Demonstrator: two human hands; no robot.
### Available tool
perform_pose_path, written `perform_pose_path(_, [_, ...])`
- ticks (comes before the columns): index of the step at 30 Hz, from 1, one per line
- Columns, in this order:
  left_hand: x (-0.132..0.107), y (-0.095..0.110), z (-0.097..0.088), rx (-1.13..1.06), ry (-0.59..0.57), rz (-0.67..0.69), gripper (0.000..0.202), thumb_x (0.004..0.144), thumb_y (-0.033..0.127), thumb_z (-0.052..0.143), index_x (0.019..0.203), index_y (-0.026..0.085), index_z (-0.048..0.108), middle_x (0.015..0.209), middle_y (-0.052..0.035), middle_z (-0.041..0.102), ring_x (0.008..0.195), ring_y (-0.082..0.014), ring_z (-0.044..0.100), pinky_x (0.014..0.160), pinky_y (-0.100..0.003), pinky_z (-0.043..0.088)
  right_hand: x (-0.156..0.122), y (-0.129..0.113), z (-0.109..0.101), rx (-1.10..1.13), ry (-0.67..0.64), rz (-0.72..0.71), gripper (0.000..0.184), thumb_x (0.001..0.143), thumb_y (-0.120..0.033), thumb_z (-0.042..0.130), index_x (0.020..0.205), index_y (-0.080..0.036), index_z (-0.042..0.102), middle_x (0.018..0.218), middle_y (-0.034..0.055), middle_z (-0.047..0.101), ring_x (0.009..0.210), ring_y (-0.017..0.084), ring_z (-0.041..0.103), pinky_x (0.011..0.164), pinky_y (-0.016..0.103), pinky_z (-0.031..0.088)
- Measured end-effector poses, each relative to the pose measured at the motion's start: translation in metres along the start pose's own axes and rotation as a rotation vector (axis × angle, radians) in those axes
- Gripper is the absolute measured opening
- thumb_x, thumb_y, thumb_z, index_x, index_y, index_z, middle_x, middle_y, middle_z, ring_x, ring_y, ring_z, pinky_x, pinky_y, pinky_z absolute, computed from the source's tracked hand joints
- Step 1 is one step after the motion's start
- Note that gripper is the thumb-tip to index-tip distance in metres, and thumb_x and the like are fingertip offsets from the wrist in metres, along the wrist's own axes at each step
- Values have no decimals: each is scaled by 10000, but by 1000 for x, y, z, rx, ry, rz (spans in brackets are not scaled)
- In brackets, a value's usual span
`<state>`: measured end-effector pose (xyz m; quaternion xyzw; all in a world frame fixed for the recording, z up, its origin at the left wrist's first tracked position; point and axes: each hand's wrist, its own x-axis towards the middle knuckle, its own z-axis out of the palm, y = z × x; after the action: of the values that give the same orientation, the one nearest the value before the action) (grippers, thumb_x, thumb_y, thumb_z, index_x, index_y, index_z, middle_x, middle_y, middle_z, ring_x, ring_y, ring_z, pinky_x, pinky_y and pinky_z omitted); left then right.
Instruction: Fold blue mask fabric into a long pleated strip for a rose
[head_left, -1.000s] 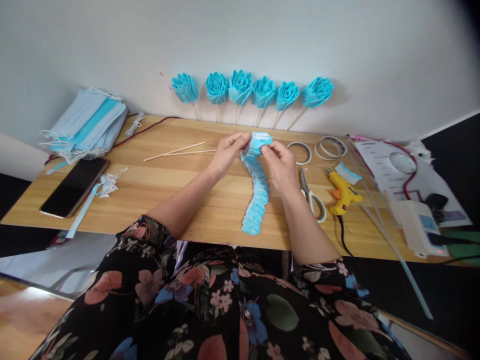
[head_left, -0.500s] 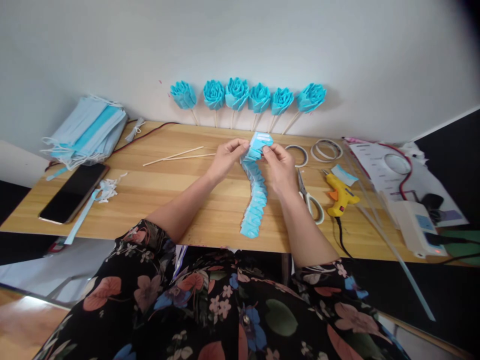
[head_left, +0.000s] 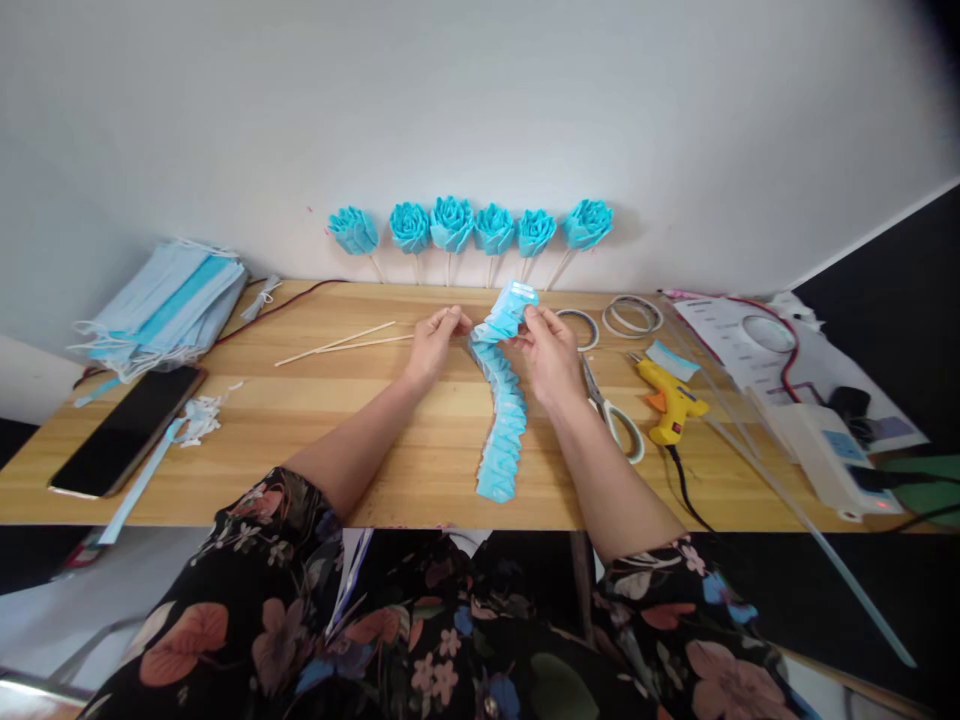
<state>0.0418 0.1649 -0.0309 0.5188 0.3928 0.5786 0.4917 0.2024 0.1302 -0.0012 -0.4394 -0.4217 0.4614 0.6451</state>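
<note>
A pleated strip of light blue mask fabric (head_left: pixel 501 420) runs down the middle of the table, its upper end lifted and tilted, with a white band near the tip. My right hand (head_left: pixel 551 350) pinches the right edge of that upper end between thumb and fingers. On the other side, my left hand (head_left: pixel 433 345) has its thumb and fingers drawn together just beside the strip's left edge. Whether anything is between those fingertips is hidden. Close to my right forearm lie scissors (head_left: pixel 626 432) and a roll of tape (head_left: pixel 577 330).
Several blue fabric roses (head_left: pixel 452 225) on sticks lean against the wall. Thin wooden sticks (head_left: pixel 352 342), a stack of masks (head_left: pixel 161 305), a phone (head_left: pixel 124 430) and scraps (head_left: pixel 199 420) are leftward. To the right lie a yellow glue gun (head_left: pixel 673 400), glue sticks and a power strip (head_left: pixel 840 455).
My left hand has shifted left, its thumb away from the strip's edge. My right hand still pinches the strip. The whole view has tilted up, so the table sits lower.
</note>
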Motion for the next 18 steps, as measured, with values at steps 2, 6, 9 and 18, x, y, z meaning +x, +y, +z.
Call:
perform_pose_path(2, [1, -2, 0, 20, -12, 17, 456, 853, 590, 606, 690, 167, 660, 698, -19, 641, 711, -136, 571, 726, -261, 464, 2, 1, -2, 18, 14, 5, 439, 706, -629, 747, 785, -219, 612, 766, -12, 683, 723, 127, 646, 672, 251, 561])
perform_pose_path(6, [2, -4, 0, -2, -105, 47, 470, 859, 616, 602, 946, 169, 717, 896, -57, 717, 852, -169, 638, 791, -277, 491, 7, 1, -6, 33, 20, -2, 435, 735, -645, 715, 802, -230, 600, 761, -9, 687, 709, 132, 657, 643, 256, 564])
perform_pose_path(9, [2, -5, 0, -47, -257, 24, 564, 887, 633, 576, 1272, 225, 634, 1223, -89, 695, 1120, -216, 644, 928, -323, 497, 12, -1, -10, 72, 19, -43, 406, 768, -634, 690, 819, -243, 594, 777, -9, 693, 713, 142, 670, 605, 261, 559])
perform_pose_path(18, [-1, -2, 6, -209, -655, -217, 755, 778, 820, 531, 1291, 275, 631, 1248, -118, 702, 1086, -278, 690, 893, -376, 542, 28, -9, -30, 204, 119, -147, 332, 801, -578, 693, 825, -255, 622, 790, -23, 680, 744, 131, 681, 621, 246, 566])
